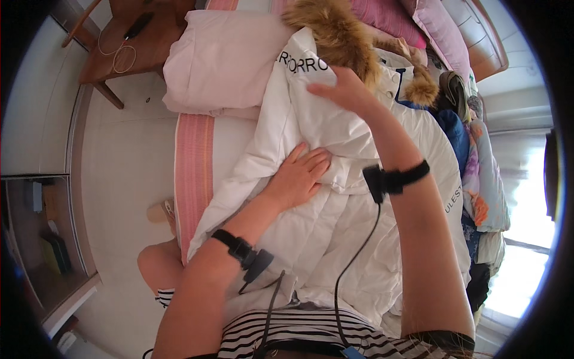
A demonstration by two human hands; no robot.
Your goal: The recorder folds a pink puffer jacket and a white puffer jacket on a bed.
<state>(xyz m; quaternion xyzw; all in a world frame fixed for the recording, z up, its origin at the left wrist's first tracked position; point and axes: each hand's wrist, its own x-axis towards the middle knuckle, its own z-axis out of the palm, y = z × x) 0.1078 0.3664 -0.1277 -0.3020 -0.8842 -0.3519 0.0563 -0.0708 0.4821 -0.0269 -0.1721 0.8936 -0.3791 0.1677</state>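
A white puffy down jacket point(353, 233) with black lettering lies spread over the bed in front of me. Brown fur trim point(344, 39) runs along its hood at the far end. My left hand point(299, 176) rests on the jacket's middle, palm down with the fingers somewhat apart. Farther off, my right hand point(344, 93) is at the lettered white sleeve, beside the fur. Its thumb points left, away from the other fingers, and the hand is slightly blurred. No grip on the fabric shows in either hand.
Left of the jacket lies a folded pale pink quilt point(224, 63). A wooden chair point(128, 51) holding a dark device and a white cable stands at the far left. Pink pillows point(439, 36) sit by the headboard. Piled clothes point(484, 173) line the bed's right side.
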